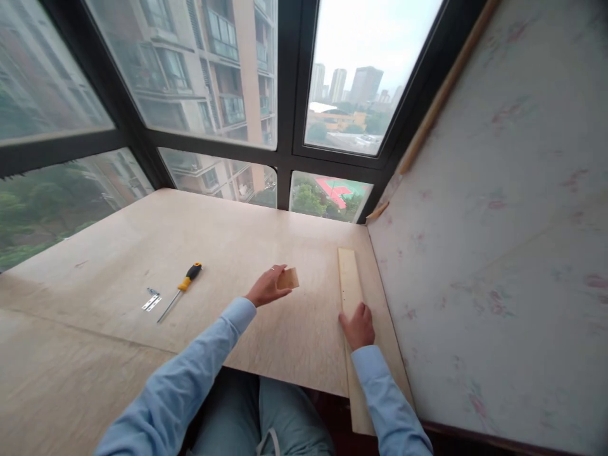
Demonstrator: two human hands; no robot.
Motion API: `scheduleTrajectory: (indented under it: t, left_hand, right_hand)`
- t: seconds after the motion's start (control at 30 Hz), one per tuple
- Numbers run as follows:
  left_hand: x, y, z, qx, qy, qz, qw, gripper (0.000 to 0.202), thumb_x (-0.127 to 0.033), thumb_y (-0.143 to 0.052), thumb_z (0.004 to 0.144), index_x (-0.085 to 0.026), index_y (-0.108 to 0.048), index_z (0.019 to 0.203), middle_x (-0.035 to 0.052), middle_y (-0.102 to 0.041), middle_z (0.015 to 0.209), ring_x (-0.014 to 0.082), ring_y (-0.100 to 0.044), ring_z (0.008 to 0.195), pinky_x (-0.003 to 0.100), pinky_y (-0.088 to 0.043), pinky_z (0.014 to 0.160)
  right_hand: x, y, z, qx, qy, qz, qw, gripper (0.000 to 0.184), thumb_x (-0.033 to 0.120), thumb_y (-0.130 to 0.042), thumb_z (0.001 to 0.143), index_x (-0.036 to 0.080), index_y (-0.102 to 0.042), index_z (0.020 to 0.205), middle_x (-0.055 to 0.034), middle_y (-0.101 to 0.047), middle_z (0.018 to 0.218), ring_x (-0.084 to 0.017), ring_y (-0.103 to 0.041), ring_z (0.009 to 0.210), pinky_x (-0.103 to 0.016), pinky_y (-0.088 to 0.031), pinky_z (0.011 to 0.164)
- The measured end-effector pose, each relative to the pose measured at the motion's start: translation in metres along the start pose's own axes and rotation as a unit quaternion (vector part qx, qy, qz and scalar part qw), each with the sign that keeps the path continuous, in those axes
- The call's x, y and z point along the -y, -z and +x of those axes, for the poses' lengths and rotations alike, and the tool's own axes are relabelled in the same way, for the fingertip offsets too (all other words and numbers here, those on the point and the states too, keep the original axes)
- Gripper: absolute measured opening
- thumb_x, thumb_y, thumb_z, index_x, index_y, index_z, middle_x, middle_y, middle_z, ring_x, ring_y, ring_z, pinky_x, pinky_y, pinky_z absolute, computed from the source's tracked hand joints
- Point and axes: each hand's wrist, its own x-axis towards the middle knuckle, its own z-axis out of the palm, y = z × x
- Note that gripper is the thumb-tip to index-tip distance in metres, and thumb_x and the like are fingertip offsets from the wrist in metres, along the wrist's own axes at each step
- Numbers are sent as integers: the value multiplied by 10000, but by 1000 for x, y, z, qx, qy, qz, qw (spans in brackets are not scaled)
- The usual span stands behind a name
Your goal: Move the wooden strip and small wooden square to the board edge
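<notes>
Part of the long, flat, pale-yellow wooden board is kinda hidden under the right hand, which is half-curled and gripping across it. Left of the board, the left hand has a small tan wooden block pinched between thumb and fingers, some fingers hard to make out

A person in light-blue sleeves grips a small wooden block in the left hand while the right hand, at its 4 o'clock, clasps a long wooden plank overhanging the tabletop. At the left hand's 9 o'clock lies a yellow-and-black screwdriver, near metal plates. Black-framed windows rise at 12 o'clock; a floral-papered wall stands at 3.
</notes>
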Motion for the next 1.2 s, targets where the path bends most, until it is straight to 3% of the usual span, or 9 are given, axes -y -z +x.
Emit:
scheduleTrajectory:
  t: [0.13, 0.2, 0.27, 0.47, 0.77, 1.2]
  left_hand:
    - [-53, -87, 11, 47, 11, -6, 999, 743, -340, -735, 722, -141, -428, 1369, 176, -562, 1252, 302, -590, 1099, 428, -463, 961]
    - [-68, -112, 15, 63, 18, 8, 998, 726, -327, -731, 725, -151, -436, 1364, 179, -560, 1274, 313, -578, 1137, 435, -449, 982]
    - [-75, -125, 19, 67, 24, 26, 997, 710, -338, -723, 738, -144, -440, 1359, 190, -553, 1300, 330, -554, 1182, 450, -429, 1005]
    - [-71, -132, 24, 67, 40, 29, 997, 675, -359, -713, 764, -152, -467, 1357, 182, -539, 1359, 327, -501, 1270, 455, -377, 1063]
    - [-56, -144, 13, 42, 33, 7, 999, 637, -390, -652, 825, -159, -471, 1390, 157, -503, 1426, 289, -401, 1379, 442, -321, 1120]
    - [-52, -145, 8, 8, 29, -30, 999, 699, -414, -671, 786, -173, -461, 1408, 161, -483, 1441, 297, -423, 1364, 453, -345, 1120]
  right_hand:
    - [-6, -7, 1, -17, 16, 8, 1000, 715, 375, -591, 806, -40, -373, 1347, -311, -449, 1337, -392, -413, 1282, -453, -340, 1061]
    - [-9, -10, 1, -24, 23, 13, 999, 716, 375, -587, 811, -28, -356, 1356, -310, -442, 1339, -394, -398, 1292, -473, -332, 1066]
    - [-10, -12, 1, -29, 29, 17, 999, 715, 375, -588, 812, -18, -350, 1360, -307, -435, 1345, -396, -386, 1301, -484, -324, 1071]
    - [-11, -11, 0, -28, 40, 26, 998, 705, 351, -573, 820, -45, -350, 1358, -326, -422, 1348, -411, -343, 1332, -509, -292, 1094]
    - [-14, -12, 0, -7, 27, 44, 999, 722, 387, -573, 851, -55, -360, 1381, -328, -417, 1374, -410, -340, 1342, -500, -290, 1100]
    - [-16, -13, -13, -1, 10, 26, 1000, 725, 432, -549, 869, -51, -385, 1384, -338, -410, 1395, -413, -361, 1342, -505, -313, 1085]
